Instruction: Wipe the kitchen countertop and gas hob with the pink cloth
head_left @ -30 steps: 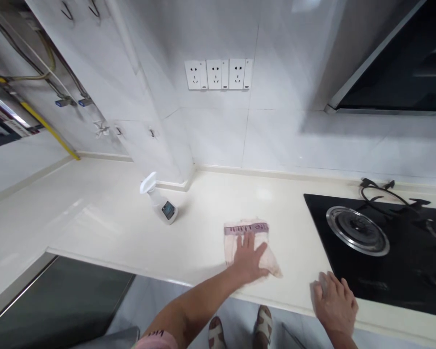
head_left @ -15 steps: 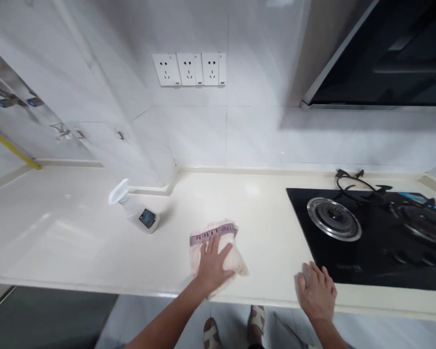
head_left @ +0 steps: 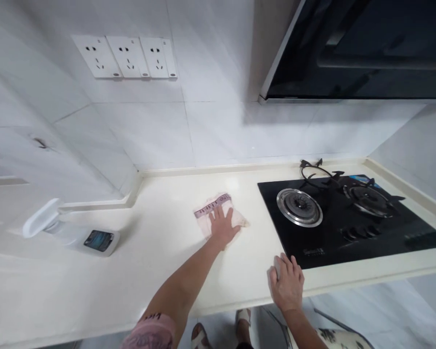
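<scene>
A pale pink cloth (head_left: 206, 223) with a purple lettered band lies spread on the cream countertop (head_left: 160, 271). My left hand (head_left: 222, 227) rests flat on top of it, fingers spread, pressing the cloth to the counter. By the front left corner of the black gas stove (head_left: 334, 242), my right hand (head_left: 287, 281) leans on the counter edge. Its fingers are loosely bent with the tips down at the stove's edge, and it holds nothing. Off to the left, a white spray bottle (head_left: 72, 235) with a dark label appears tilted in the view.
Three wall sockets (head_left: 127, 58) are set in the tiled wall. A black range hood (head_left: 359, 53) overhangs the stove. Behind the left burner (head_left: 300, 207), a loose black pan support (head_left: 318, 173) leans near the wall. A chair-like seat (head_left: 337, 337) shows below the counter.
My left hand has slid the cloth farther back on the counter, toward the wall. The view has shifted to the right. My right hand stays by the stove corner.
</scene>
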A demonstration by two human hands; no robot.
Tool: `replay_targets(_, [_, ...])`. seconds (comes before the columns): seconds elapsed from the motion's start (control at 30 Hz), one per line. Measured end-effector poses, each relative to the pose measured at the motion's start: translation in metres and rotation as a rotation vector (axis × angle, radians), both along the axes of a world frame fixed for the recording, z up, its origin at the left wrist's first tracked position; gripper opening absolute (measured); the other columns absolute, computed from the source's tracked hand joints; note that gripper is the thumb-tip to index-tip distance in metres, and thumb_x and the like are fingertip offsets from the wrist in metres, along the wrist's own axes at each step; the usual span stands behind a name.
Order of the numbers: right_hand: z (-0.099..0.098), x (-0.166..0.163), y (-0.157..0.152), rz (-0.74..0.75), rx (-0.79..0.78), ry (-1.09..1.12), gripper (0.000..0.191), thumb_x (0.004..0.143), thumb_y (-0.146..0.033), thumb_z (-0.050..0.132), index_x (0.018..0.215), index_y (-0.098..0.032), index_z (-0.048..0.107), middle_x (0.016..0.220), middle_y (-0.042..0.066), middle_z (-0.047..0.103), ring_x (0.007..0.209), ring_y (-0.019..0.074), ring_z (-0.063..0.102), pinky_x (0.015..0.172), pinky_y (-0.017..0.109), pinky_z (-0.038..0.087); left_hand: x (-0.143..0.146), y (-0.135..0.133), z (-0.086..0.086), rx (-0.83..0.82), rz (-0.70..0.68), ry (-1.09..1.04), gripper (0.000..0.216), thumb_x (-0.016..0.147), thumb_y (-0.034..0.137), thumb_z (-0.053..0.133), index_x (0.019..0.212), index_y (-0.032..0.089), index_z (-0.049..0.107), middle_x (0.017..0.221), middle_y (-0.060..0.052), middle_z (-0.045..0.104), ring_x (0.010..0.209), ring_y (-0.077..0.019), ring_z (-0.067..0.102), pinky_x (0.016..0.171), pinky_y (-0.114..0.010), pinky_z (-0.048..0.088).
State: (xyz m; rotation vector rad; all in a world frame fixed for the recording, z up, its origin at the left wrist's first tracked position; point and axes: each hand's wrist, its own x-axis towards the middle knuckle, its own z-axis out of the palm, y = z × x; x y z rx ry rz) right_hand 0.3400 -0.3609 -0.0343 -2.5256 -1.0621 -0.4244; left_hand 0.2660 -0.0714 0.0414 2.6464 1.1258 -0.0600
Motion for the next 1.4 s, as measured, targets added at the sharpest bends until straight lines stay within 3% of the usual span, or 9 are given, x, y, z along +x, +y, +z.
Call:
replay_targets(0.13, [0.001,0.000,0.001,0.005,0.023,0.005,0.045,0.100,-0.040,0.042,0.130,-0.016,0.063,0.142,0.014,0.062,0.150,0.0351,0.036,0.121,0.054,0.028,0.038,-0.063,-0.003,-0.065,-0.244,-0.017,0.098,0.086,0.077,0.062,0.166,0.029,0.032,0.177,-0.016,0.008,0.162,-0.0452,0.001,0.126,-0.066,0.002])
replay_targets(0.3, [0.004,-0.001,0.003,0.014,0.037,0.052,0.029,0.097,-0.035,0.045,0.102,-0.016,0.066,0.128,0.019,0.066,0.149,0.0364,0.038,0.121,0.054,0.029,0.025,-0.122,-0.018,-0.149,-0.535,-0.138,0.090,0.093,0.072,0.056,0.168,0.031,0.026,0.178,-0.014,-0.002,0.163,-0.0431,-0.001,0.126,-0.067,0.005])
replay_targets(0.43, [0.008,-0.004,0.006,0.013,0.064,0.096,0.025,0.096,-0.032,0.046,0.103,-0.017,0.065,0.129,0.018,0.066,0.149,0.0373,0.039,0.121,0.056,0.029,-0.017,-0.097,-0.020,-0.123,-0.536,-0.159,0.083,0.095,0.068,0.057,0.165,0.031,0.034,0.177,-0.015,0.016,0.161,-0.0404,0.015,0.126,-0.063,0.016])
replay_targets(0.6, [0.014,0.000,0.006,-0.003,0.140,0.160,0.024,0.097,-0.036,0.045,0.095,-0.019,0.061,0.140,0.020,0.058,0.146,0.0358,0.041,0.118,0.056,0.036,-0.093,-0.026,-0.025,0.164,-0.081,-0.160,0.055,0.101,0.046,0.054,0.151,0.021,0.059,0.164,-0.020,0.045,0.154,-0.0418,0.036,0.120,-0.060,0.031])
replay_targets(0.73, [0.029,0.008,0.022,-0.006,0.162,0.217,0.034,0.098,-0.042,0.043,0.110,-0.016,0.062,0.146,0.024,0.051,0.142,0.0368,0.044,0.109,0.055,0.044,-0.140,0.001,-0.033,0.328,0.097,-0.062,0.054,0.102,0.042,0.048,0.148,0.017,0.062,0.163,-0.021,0.045,0.153,-0.0409,0.038,0.119,-0.059,0.032])
replay_targets(0.83, [0.045,0.010,0.057,0.180,0.071,0.253,0.053,0.093,-0.052,0.058,0.139,-0.026,0.056,0.163,0.015,0.039,0.151,0.0380,0.033,0.116,0.059,0.037,-0.148,0.000,-0.032,0.365,0.110,-0.029,0.054,0.103,0.042,0.045,0.148,0.016,0.061,0.164,-0.020,0.044,0.154,-0.0371,0.037,0.120,-0.055,0.032])
replay_targets(0.97, [0.059,0.012,0.103,0.431,-0.115,0.310,0.067,0.085,-0.062,0.070,0.143,-0.033,0.057,0.166,0.013,0.038,0.153,0.0476,0.026,0.114,0.074,0.028,-0.144,-0.002,-0.027,0.371,0.124,-0.001,0.054,0.102,0.044,0.042,0.147,0.021,0.061,0.164,-0.015,0.047,0.154,-0.0317,0.037,0.121,-0.050,0.031])
replay_targets(1.13, [0.068,0.042,0.114,0.565,-0.179,0.325,0.039,0.098,-0.045,0.059,0.134,-0.030,0.062,0.149,0.008,0.058,0.135,0.0356,0.047,0.107,0.061,0.040,-0.143,0.004,-0.026,0.361,0.144,0.018,0.054,0.101,0.046,0.041,0.145,0.022,0.061,0.162,-0.014,0.049,0.154,-0.0290,0.037,0.121,-0.047,0.031])
replay_targets(1.4, [0.103,0.125,0.076,0.400,-0.083,0.294,0.039,0.096,-0.030,0.063,0.134,-0.029,0.062,0.139,0.008,0.058,0.122,0.0263,0.048,0.102,0.044,0.039,-0.144,0.012,-0.029,0.301,0.153,-0.019,0.064,0.098,0.053,0.030,0.147,0.022,0.057,0.164,-0.014,0.044,0.154,-0.0309,0.035,0.120,-0.051,0.031])
